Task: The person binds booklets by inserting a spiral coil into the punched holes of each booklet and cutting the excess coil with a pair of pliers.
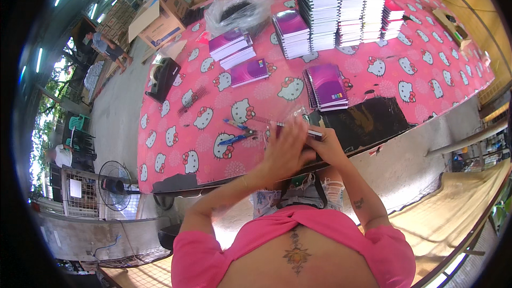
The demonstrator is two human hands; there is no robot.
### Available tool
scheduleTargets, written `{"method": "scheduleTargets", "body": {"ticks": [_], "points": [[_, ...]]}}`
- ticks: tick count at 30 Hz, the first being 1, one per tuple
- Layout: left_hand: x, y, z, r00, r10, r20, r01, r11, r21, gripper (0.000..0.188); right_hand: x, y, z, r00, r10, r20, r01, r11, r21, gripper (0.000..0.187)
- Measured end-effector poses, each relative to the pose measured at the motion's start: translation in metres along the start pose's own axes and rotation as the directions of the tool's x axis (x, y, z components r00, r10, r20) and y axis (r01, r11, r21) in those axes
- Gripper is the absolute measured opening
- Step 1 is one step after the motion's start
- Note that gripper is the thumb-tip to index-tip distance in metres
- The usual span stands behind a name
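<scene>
A small spiral notebook [316, 133] is at the near edge of the table, partly hidden by my hands. My right hand [329, 147] is closed round its right side. Over its left side lies my left hand [288, 148], its fingers smeared by motion, so their grip is unclear. A thin wire spiral [262, 120] shows beside the left fingers. Blue-handled pliers [234, 138] rest on the table left of my hands. Just beyond them, purple spiral notebooks [326, 88] are stacked, and another purple notebook [249, 72] lies farther left.
Tall notebook stacks [320, 10] stand at the back, beside purple stacks [292, 32]. A tape dispenser [163, 79] sits at the left edge, near loose wire spirals [192, 100]. Clear plastic [237, 10] and a cardboard box [162, 18] are behind. A fan [114, 185] stands left.
</scene>
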State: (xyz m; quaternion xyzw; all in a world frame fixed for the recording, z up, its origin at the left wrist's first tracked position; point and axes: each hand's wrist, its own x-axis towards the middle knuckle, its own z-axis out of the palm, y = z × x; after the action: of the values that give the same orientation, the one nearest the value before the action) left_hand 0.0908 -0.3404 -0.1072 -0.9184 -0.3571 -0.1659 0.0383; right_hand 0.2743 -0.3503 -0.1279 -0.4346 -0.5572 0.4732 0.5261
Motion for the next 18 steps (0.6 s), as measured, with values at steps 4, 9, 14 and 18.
{"method": "scheduleTargets", "body": {"ticks": [4, 9, 14, 18], "points": [[0.01, 0.0, 0.001, 1.0, -0.012, -0.012, 0.013, 0.997, 0.078, 0.083, -0.006, 0.001, -0.002, 1.0, -0.008, 0.014, 0.01, 0.987, -0.159, 0.036], [0.031, -0.003, -0.017, 0.999, -0.028, -0.041, 0.03, 0.998, 0.051, 0.085, 0.004, -0.006, -0.003, 1.0, -0.008, 0.008, 0.009, 0.99, -0.143, 0.039], [-0.014, 0.005, 0.014, 0.994, 0.106, -0.007, -0.106, 0.994, -0.038, 0.086, 0.01, 0.002, 0.0, 0.999, -0.004, 0.052, 0.011, 0.991, -0.136, 0.039], [0.015, -0.007, -0.006, 0.999, 0.046, 0.004, -0.046, 0.999, -0.002, 0.084, 0.008, 0.004, 0.0, 0.995, -0.068, 0.072, 0.084, 0.964, -0.252, 0.036]]}}
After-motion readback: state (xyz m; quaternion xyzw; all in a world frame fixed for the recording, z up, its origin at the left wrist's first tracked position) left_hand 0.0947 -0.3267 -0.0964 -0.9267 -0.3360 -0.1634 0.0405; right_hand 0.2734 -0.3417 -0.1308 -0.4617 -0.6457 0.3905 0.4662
